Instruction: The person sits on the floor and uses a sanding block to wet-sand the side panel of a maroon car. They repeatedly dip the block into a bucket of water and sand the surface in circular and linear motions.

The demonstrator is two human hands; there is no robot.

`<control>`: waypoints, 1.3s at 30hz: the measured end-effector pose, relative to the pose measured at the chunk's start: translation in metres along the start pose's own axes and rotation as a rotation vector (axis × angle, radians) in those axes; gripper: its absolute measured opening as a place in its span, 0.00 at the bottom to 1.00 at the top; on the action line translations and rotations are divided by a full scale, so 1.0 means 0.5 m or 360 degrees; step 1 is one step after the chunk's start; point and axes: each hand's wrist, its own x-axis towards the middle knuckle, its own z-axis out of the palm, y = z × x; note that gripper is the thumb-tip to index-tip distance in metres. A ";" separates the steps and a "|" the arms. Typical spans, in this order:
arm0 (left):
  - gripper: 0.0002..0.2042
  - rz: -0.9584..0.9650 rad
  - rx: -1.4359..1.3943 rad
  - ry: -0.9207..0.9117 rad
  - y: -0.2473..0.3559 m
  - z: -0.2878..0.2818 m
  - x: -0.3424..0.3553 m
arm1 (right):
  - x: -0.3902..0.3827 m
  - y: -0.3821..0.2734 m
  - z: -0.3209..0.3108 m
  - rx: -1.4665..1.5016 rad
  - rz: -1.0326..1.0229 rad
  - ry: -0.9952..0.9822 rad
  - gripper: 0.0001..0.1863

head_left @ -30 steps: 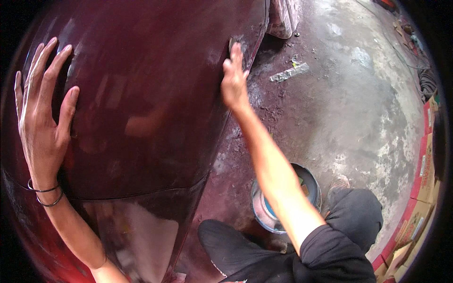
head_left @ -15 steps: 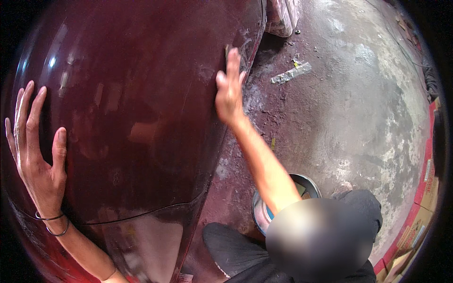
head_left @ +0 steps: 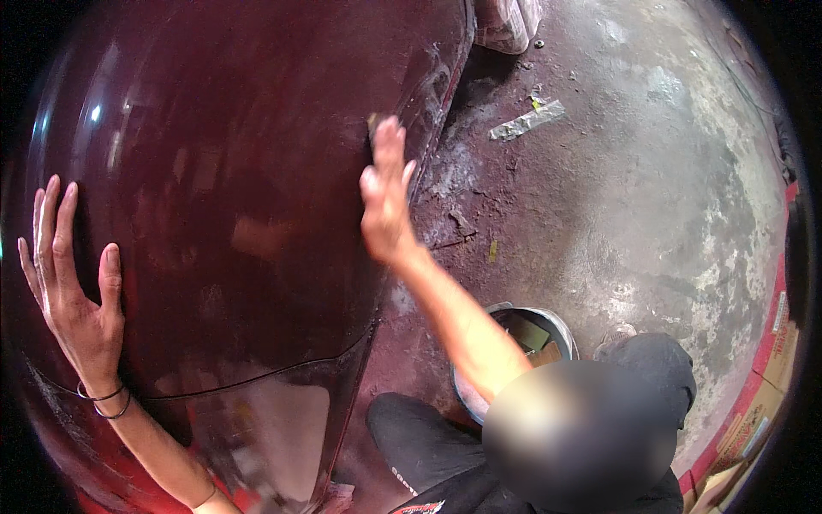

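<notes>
A dark red, glossy car body panel (head_left: 248, 171) fills the left half of the view. On its left side my left hand (head_left: 81, 295) lies flat, fingers spread, holding nothing; two thin dark bands circle the wrist. My right hand (head_left: 387, 206) presses close to the panel's right edge, fingers stretched and held together, slightly blurred. Under its fingertips shows the tip of a small dark, brownish pad (head_left: 373, 125); the rest is covered by the hand. Whitish residue (head_left: 432, 73) marks the panel's edge just ahead of this hand.
A bucket (head_left: 561, 324) with greenish and brown flat pieces stands beneath my right forearm. Silvery tape (head_left: 527, 122) lies on the stained concrete floor (head_left: 634, 171). A plastic-wrapped object (head_left: 505, 26) is at the top; cardboard boxes (head_left: 775, 351) line the right side.
My right hand has moved left and nearer to me along the panel, with the pad under it. My left hand has slid slightly nearer. The view has shifted a little.
</notes>
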 end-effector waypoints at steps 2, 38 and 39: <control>0.29 0.0062 0.0087 -0.0057 -0.018 -0.056 0.004 | -0.039 -0.028 0.038 0.0092 0.0093 -0.0082 0.38; 0.32 -0.2068 -0.2769 -0.1719 1.082 -0.037 -0.415 | 0.012 0.149 -0.038 0.0190 0.0284 0.0103 0.35; 0.33 -0.2019 -0.2778 -0.1777 1.090 -0.017 -0.429 | -0.063 0.128 -0.017 0.0254 0.0373 0.0056 0.37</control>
